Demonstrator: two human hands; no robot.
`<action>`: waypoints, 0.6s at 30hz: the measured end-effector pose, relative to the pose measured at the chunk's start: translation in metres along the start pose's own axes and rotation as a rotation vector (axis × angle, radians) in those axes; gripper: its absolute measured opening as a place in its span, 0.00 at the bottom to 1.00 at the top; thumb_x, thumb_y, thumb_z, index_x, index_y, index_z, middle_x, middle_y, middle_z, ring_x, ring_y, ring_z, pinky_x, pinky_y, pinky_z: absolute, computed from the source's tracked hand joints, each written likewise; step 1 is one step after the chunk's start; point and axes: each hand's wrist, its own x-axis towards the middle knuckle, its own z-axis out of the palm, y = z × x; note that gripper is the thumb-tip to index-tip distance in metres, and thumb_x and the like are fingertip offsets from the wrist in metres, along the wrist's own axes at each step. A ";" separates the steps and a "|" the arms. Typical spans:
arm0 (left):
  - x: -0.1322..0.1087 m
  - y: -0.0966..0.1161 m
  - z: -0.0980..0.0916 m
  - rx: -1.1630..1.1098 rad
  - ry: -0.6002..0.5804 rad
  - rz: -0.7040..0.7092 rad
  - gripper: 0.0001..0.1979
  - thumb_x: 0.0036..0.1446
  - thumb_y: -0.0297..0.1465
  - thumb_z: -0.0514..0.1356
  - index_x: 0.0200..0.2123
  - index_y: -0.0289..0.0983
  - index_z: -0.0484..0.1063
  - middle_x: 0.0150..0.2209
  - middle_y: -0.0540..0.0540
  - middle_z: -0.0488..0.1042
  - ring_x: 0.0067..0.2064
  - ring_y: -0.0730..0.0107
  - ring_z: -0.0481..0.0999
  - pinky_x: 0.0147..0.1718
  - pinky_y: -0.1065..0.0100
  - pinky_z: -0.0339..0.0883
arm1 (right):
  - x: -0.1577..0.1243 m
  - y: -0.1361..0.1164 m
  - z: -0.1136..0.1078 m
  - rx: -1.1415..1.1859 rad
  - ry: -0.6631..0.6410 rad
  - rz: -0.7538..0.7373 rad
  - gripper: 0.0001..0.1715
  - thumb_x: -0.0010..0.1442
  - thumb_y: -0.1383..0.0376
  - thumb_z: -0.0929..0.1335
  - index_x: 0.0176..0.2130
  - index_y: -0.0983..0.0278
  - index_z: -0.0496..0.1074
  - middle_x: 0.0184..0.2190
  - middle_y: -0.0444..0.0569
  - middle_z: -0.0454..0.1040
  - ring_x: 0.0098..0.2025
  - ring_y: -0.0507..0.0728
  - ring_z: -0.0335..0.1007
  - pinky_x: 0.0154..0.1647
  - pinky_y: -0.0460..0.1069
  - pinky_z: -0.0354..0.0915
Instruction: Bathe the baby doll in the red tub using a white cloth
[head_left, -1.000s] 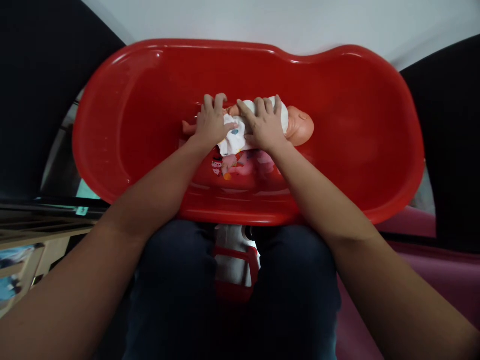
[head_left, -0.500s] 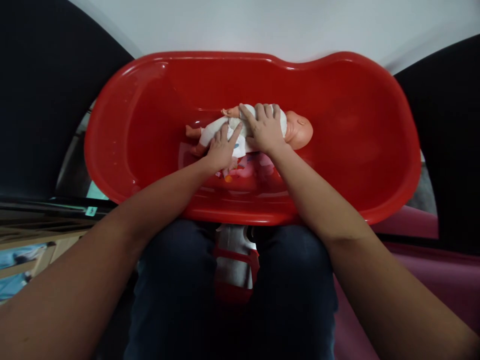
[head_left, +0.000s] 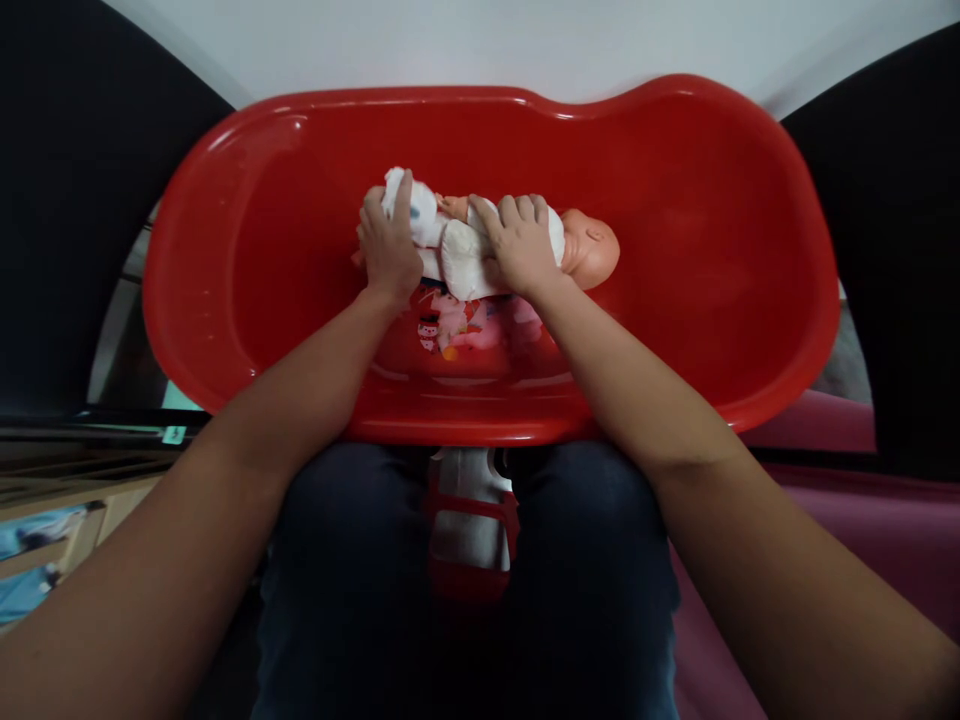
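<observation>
A baby doll point(head_left: 592, 248) in white clothing point(head_left: 461, 262) lies on its back in the red plastic tub point(head_left: 675, 150), head to the right. My left hand point(head_left: 388, 245) is closed round the doll's white-clad legs, lifting them at the left end. My right hand point(head_left: 521, 250) lies over the doll's chest, fingers curled over its body and pressing it down. A colourful cartoon picture point(head_left: 465, 325) shows on the tub floor below the doll.
The tub rests across my lap, on dark trousers point(head_left: 352, 560). A red and white object point(head_left: 469, 520) sits between my knees. Wooden furniture point(head_left: 67, 490) stands at the left, a pink surface point(head_left: 847, 500) at the right, black shapes on both sides.
My left hand has moved from the doll's belly to its legs and closed round them, raising them. My right hand has stayed on the chest.
</observation>
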 end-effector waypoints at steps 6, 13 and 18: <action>-0.008 0.000 0.020 -0.011 -0.146 0.130 0.39 0.71 0.38 0.60 0.80 0.39 0.53 0.77 0.37 0.56 0.77 0.48 0.56 0.76 0.45 0.50 | 0.001 0.002 0.006 -0.048 0.016 -0.012 0.35 0.77 0.64 0.57 0.78 0.64 0.57 0.63 0.60 0.69 0.65 0.68 0.64 0.71 0.68 0.53; 0.004 -0.006 0.018 0.044 -0.084 0.060 0.21 0.69 0.30 0.60 0.63 0.44 0.73 0.62 0.36 0.73 0.65 0.36 0.69 0.63 0.36 0.64 | 0.000 0.000 0.000 0.003 -0.037 0.003 0.35 0.78 0.65 0.55 0.79 0.68 0.54 0.65 0.63 0.67 0.66 0.69 0.60 0.71 0.67 0.50; 0.005 -0.001 0.013 0.037 -0.090 0.196 0.12 0.66 0.25 0.62 0.52 0.40 0.73 0.57 0.38 0.75 0.61 0.46 0.71 0.65 0.43 0.65 | 0.001 -0.002 0.000 -0.027 -0.020 0.038 0.35 0.78 0.64 0.57 0.79 0.65 0.55 0.64 0.62 0.68 0.66 0.68 0.61 0.72 0.66 0.49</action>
